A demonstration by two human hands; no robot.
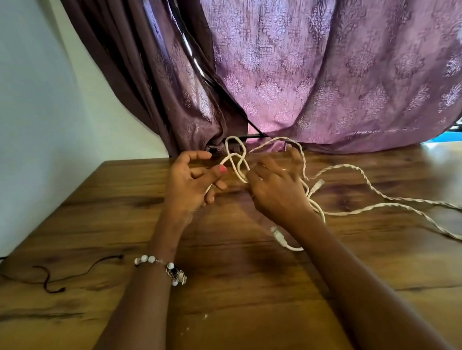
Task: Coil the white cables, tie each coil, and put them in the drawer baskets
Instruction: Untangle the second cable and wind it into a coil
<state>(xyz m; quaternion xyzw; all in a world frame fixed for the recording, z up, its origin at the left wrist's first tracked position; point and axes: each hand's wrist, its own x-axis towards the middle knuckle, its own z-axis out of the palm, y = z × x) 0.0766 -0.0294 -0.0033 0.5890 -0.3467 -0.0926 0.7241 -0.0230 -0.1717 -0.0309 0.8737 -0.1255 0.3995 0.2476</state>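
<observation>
Purple patterned curtain (pixel 340 56) hangs behind the wooden bench (pixel 238 303), its hem resting on the bench's far edge; pale wall (pixel 14 98) left of the curtain.

Left of my hands, near the bench's left edge: thin black cord (pixel 71 272), loose and wavy, lying flat, well apart from the cable.

My left hand (pixel 188 185), palm up toward me, fingers curled round one strand of the white cable (pixel 368 179); the strand runs through the fist and comes out by the thumb, where a pink nail shows. Beaded bracelet (pixel 165 268) on that wrist.

Between my hands, just in front of the curtain hem, the cable crosses itself in a loose knot-like loop, raised off the bench.

My right hand (pixel 277 186), back up, fingers bent and gripping cable strands at the loop's right side. More loops pass under this hand and wrist.

Just right of that hand: one clear plug end (pixel 316 186) pointing up and right. A second plug (pixel 277 234) lies by my right forearm, on the bench.

Farther right, the rest of the cable trails in long twisted paired runs across the bench toward its right edge, uncoiled.
</observation>
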